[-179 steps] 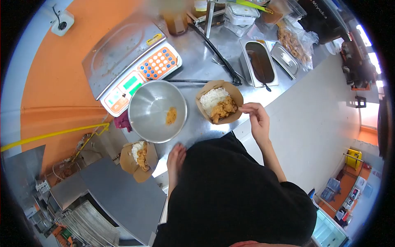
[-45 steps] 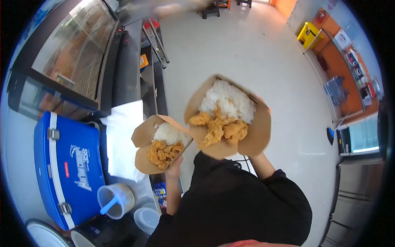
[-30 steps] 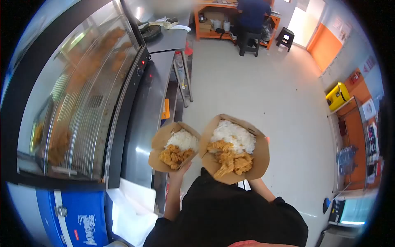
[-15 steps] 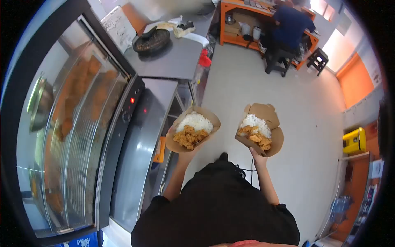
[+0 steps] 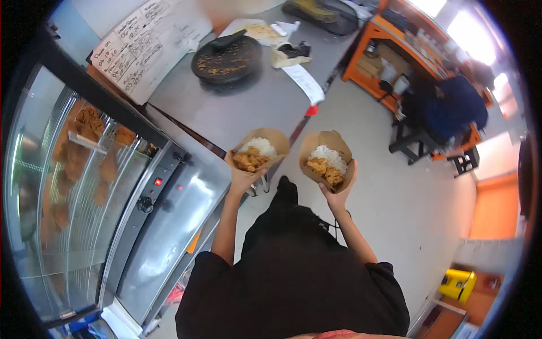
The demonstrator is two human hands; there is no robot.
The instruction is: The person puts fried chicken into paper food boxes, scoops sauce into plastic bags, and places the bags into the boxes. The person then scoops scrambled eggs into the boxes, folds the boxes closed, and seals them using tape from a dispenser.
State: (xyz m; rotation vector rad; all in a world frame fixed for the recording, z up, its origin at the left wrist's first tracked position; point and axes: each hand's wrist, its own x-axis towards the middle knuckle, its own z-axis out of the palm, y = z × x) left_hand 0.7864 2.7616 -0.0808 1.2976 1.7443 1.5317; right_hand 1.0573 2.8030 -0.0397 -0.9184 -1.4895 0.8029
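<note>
My left hand (image 5: 241, 179) is closed around a brown paper food box (image 5: 278, 139) with white rice (image 5: 261, 146) and pieces of fried chicken (image 5: 250, 160) inside. A second paper food box (image 5: 306, 148), also filled with rice (image 5: 329, 156) and fried chicken (image 5: 324, 171), rests in my right hand (image 5: 339, 195), the thumb showing at its near side. Both boxes have their tops up and are held in front of my body, a small gap between them. The left box is close to the edge of the steel table (image 5: 197, 113); the right one is over the floor.
At left stands a glass warming cabinet (image 5: 144, 203) with fried chicken on racks. A stone mortar (image 5: 226, 59) with a pestle, a cloth and paper lie on the steel table. A written whiteboard (image 5: 135, 48) leans behind. A person (image 5: 456, 107) sits by an orange shelf (image 5: 361, 68).
My view has turned left and I have stepped closer to the steel table. Both boxes have come with me, nearer to each other, still in my hands.
</note>
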